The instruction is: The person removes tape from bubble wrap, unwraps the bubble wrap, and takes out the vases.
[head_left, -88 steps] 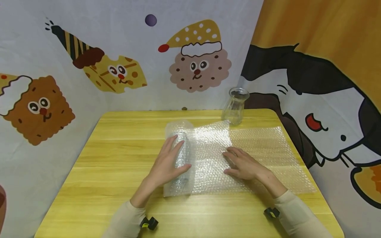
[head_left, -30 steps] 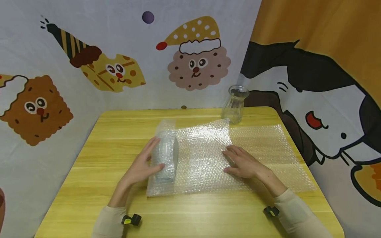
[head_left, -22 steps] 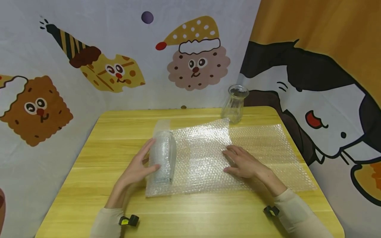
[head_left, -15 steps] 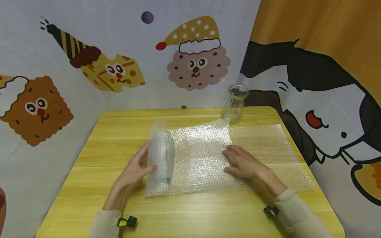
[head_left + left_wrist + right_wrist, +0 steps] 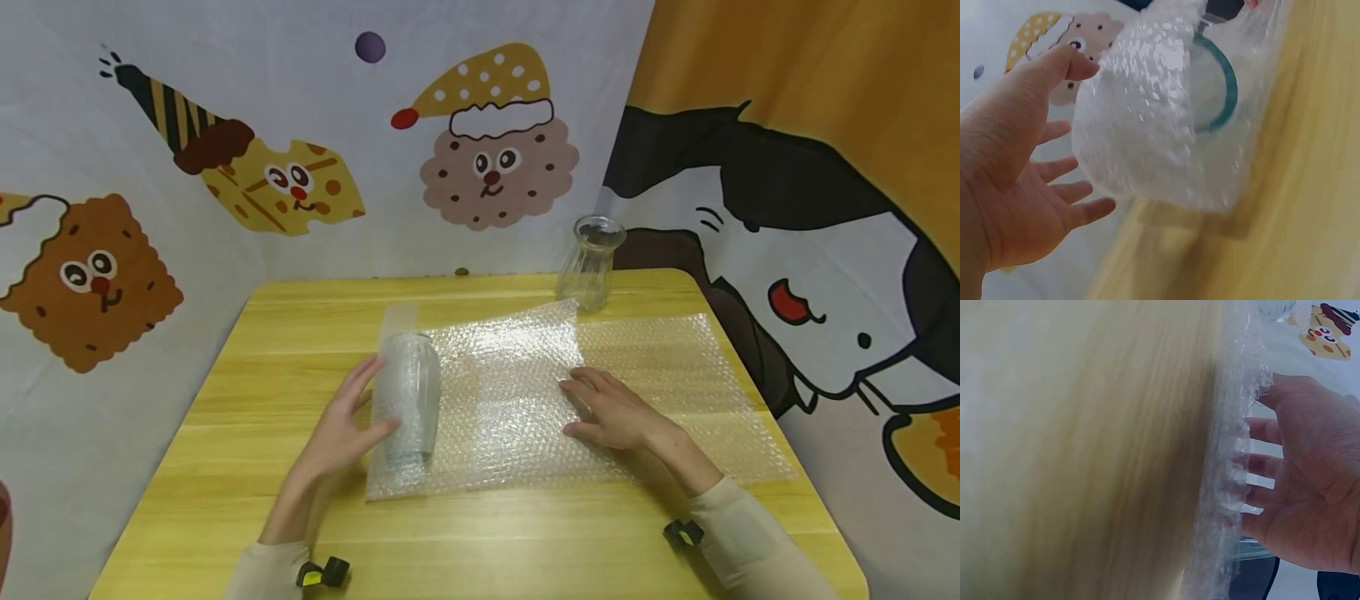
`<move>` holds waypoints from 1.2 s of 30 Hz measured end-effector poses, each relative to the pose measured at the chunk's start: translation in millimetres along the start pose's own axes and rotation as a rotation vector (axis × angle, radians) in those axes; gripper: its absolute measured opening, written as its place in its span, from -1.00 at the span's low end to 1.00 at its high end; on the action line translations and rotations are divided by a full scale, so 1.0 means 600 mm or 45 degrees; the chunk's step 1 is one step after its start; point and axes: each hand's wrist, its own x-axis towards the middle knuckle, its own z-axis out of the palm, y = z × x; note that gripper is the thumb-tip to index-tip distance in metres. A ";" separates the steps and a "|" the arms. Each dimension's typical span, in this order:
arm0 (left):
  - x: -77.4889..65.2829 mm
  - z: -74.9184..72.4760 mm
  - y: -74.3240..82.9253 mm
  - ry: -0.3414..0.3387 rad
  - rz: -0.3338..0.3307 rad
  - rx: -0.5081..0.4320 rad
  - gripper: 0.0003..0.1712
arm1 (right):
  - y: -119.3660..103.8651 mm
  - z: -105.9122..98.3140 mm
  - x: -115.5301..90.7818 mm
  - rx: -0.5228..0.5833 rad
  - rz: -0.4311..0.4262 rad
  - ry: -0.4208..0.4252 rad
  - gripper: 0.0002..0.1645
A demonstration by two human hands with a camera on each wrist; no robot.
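A clear glass vessel point(image 5: 429, 400) lies on its side at the left end of a sheet of bubble wrap point(image 5: 517, 425), which folds over its left part. In the left wrist view, its round end shows a blue-green ring point(image 5: 1229, 81). My left hand point(image 5: 333, 433) is at the left of this bundle, thumb and fingertips at the folded wrap, fingers spread. My right hand point(image 5: 618, 412) rests on the flat wrap with extended fingers, near the edge of its doubled part. In the right wrist view its fingertips point(image 5: 1263, 430) lie against the wrap.
A clear glass vase point(image 5: 588, 271) with a flared rim stands upright behind the wrap, near the back edge of the wooden table point(image 5: 285, 367). The single layer of wrap runs on toward the table's right edge. A cartoon-printed cloth point(image 5: 315, 100) hangs behind.
The left hand and the glass vessel have moved left, and the wrap's folded end has shifted left with them. Over the last half second little differs. The right hand has stayed in place.
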 end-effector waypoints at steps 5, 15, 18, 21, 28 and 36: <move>0.017 0.011 0.034 0.067 0.043 0.206 0.03 | -0.002 -0.002 -0.001 0.001 0.003 -0.005 -0.08; 0.043 0.039 0.067 0.077 0.046 0.418 0.10 | -0.003 -0.002 -0.001 0.001 -0.009 0.004 -0.09; 0.043 0.042 0.068 0.072 0.027 0.435 0.11 | -0.003 -0.003 -0.001 0.004 -0.009 0.003 -0.09; 0.042 0.042 0.067 0.064 0.012 0.452 0.11 | -0.004 -0.004 -0.001 0.006 -0.008 -0.001 -0.09; 0.038 0.033 0.055 0.043 -0.021 0.440 0.14 | -0.007 -0.006 -0.002 0.006 -0.008 -0.004 -0.10; 0.031 0.012 0.040 0.041 -0.030 0.367 0.12 | -0.007 -0.007 -0.002 0.013 -0.001 -0.005 -0.09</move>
